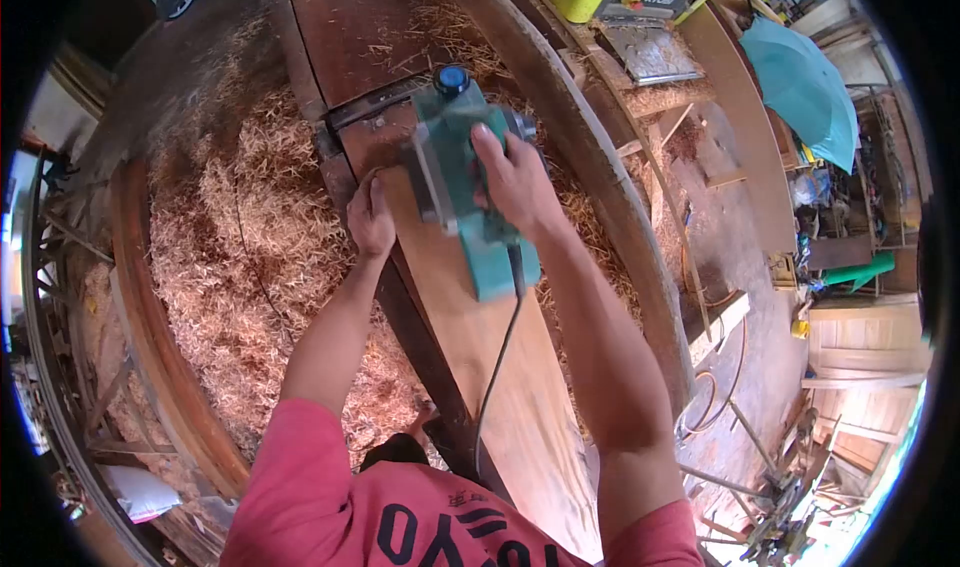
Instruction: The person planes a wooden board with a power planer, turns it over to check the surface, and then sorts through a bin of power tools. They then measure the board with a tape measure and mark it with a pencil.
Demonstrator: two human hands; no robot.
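Wears a red shirt, nearest the camera at the bottom, with dark lettering. Trails a black cord from the green power planer down over the pale plank, close between the forearms. Close along the right, a long dark curved beam; beyond it, a yellow-green machine marked RYOBI, an open teal umbrella and a looped hose. Leftward, a deep heap of shavings against a reddish-brown beam. Under the planer, the plank, running lengthwise toward the shirt; behind, a bare grey floor and wooden panels. With the right hand, wraps the planer's top handle, arm extended and slightly bent. With the left hand, reaches to the plank's left edge beside the planer, fingers close together; too unclear to tell whether pinching.
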